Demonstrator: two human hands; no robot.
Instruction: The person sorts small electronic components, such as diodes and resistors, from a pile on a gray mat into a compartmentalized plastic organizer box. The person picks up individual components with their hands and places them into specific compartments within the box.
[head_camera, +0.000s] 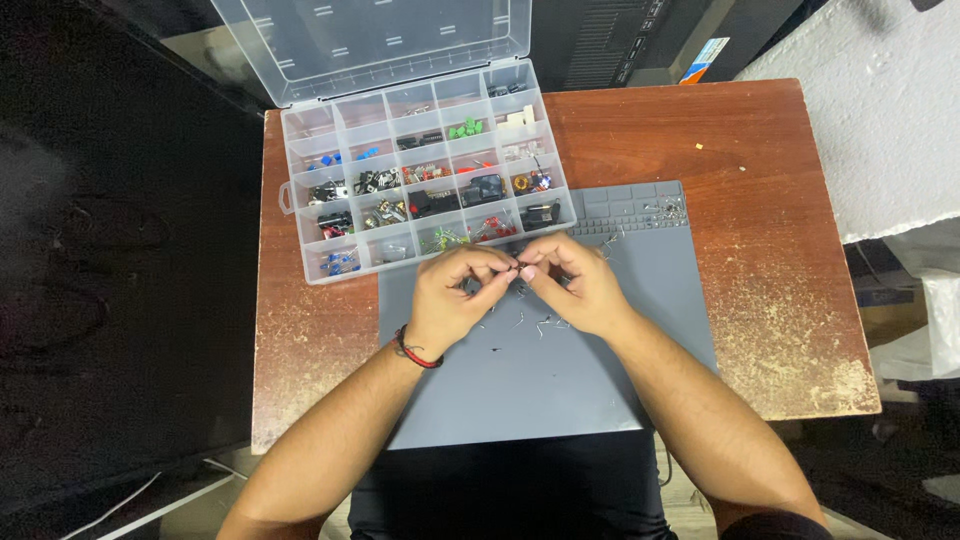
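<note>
My left hand (455, 295) and my right hand (580, 285) meet fingertip to fingertip above the grey work mat (520, 390). Between the pinched fingers sits a tiny dark part (519, 268), too small to identify. My left wrist wears a red and black band (412, 352). Several small bent wire bits (540, 322) lie scattered on the mat just under and beside my hands. Right behind my hands stands a clear plastic organiser box (300, 232) with its lid (370, 40) open, its compartments holding small electronic parts in green, blue, red and black.
The mat lies on a worn reddish-brown wooden table (760, 230). Small metal bits (660, 210) sit in the mat's upper right trays. A tiny pale scrap (700, 147) lies on the wood. White foam (880, 110) is at right, dark equipment (620, 40) behind the table.
</note>
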